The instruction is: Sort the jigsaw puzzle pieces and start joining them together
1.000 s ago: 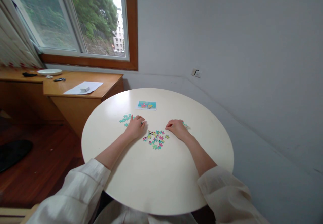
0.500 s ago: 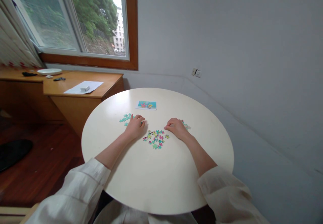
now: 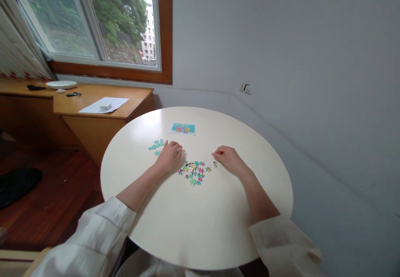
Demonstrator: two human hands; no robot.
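My left hand (image 3: 169,157) rests on the white round table with fingers curled, and a bit of teal puzzle piece shows at its fingertips. Just left of it lies a loose group of teal puzzle pieces (image 3: 155,145). Between my hands is a heap of mixed-colour puzzle pieces (image 3: 194,173), pink, yellow and green among them. My right hand (image 3: 229,159) is to the right of the heap, thumb and fingers pinched together; whatever they hold is hidden. A single yellowish puzzle piece (image 3: 215,164) lies just below its fingertips.
Behind the heap a picture card (image 3: 183,128) with a teal scene lies flat on the table (image 3: 187,223). A wooden desk (image 3: 137,102) at the back left bears paper, a small white box (image 3: 105,107) and a white plate (image 3: 61,84). The wall rises on the right.
My right hand has drawn right, away from the heap, and a lone piece now shows below its fingertips. The pieces seen behind that hand are now covered. My left hand has barely moved.
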